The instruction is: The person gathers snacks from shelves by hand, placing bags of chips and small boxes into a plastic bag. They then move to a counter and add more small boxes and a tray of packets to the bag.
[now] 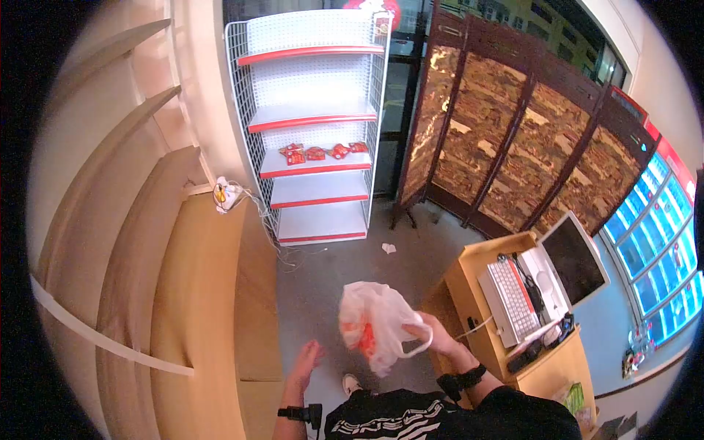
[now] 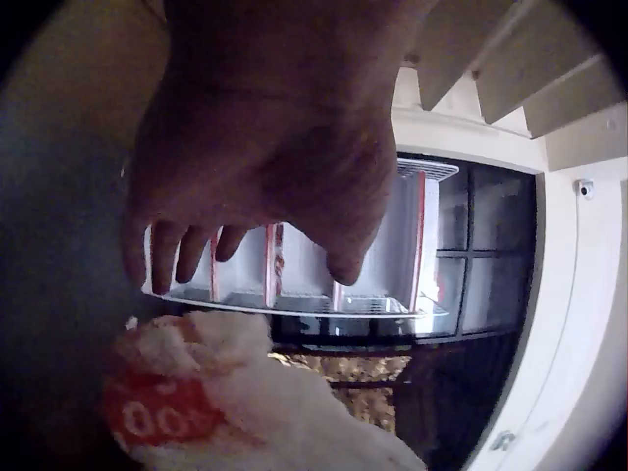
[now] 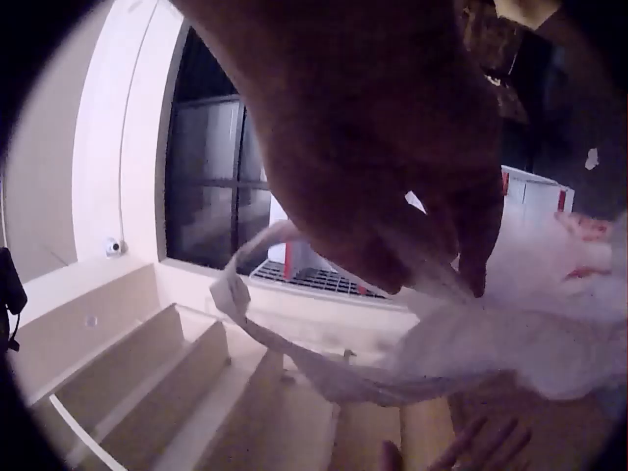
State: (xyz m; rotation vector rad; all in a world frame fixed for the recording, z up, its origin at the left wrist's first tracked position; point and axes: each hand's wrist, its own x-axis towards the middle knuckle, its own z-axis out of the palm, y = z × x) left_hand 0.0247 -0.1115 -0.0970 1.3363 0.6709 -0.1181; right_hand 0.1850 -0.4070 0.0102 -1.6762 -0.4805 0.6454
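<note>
Plastic bag [image 1: 372,323] hung gripped by your right hand [image 1: 435,336] at its three o'clock; your left hand [image 1: 309,358] spread loosely at eight.

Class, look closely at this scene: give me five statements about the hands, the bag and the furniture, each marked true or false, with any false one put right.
1. The right hand holds the white plastic bag. True.
2. The left hand also grips the bag. False: it holds nothing and is apart from the bag.
3. Red packets sit on the middle shelf of the white display rack. True.
4. The white keyboard lies on the display rack. False: it is at the wooden desk, near the monitor.
5. In the head view, the folding screen stands right of the rack. True.
</note>
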